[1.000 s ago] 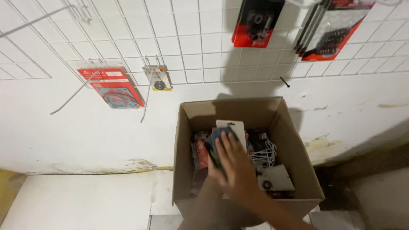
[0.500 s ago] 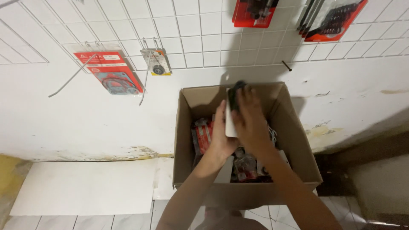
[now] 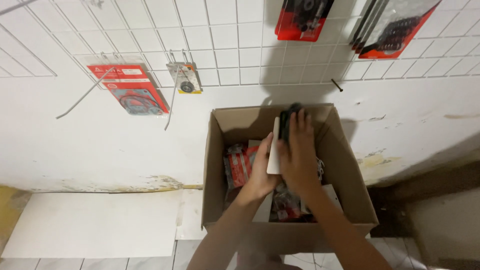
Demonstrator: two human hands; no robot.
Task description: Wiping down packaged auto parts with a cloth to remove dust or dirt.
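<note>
White wall tiles and a white wire grid [image 3: 210, 35] filled the upper half of the frame, with a plain white wall below. Red carded packs hung on the grid: one at upper centre [image 3: 303, 19], one at upper right [image 3: 395, 30], one at left [image 3: 131, 90], and a small grey card [image 3: 185, 78] beside it. A flat white board [image 3: 95, 222] lay on the floor at lower left.

An open brown cardboard box [image 3: 345, 170] stood at centre frame against the wall, holding red-and-clear packets [image 3: 238, 165] and mixed small goods.

Both hands held one packaged item [image 3: 280, 135] above the box interior, near its far wall. The item consisted of a flat white backing card with a dark, rounded object at its upper end. Its long axis ran near vertical in the frame, dark end toward the wall, white end toward the person. The card was seen nearly edge-on, so its face could not be read.

The left hand [image 3: 262, 172] supported the card from the left side, fingers closed against its lower part. The right hand [image 3: 299, 152] covered it from the right, fingers wrapped over the dark upper end.
</note>
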